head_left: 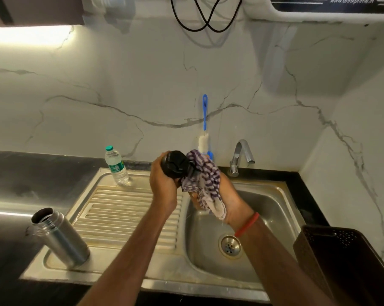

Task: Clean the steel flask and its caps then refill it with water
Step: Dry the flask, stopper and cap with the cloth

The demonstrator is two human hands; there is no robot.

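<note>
Wiping the cap [175, 164], gripped by the left hand [162, 182] above the sink [266, 206], with a cloth [203, 180] bunched in the right hand [233, 202], leaving the open flask [62, 238] standing on the drainboard [120, 214]; probably light, stiff and slick when wet, so best held round the rim.

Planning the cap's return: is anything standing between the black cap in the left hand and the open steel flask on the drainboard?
Nothing visible. Between the black cap in the left hand and the steel flask lies only bare drainboard; the plastic bottle stands farther back, off that line.
</note>
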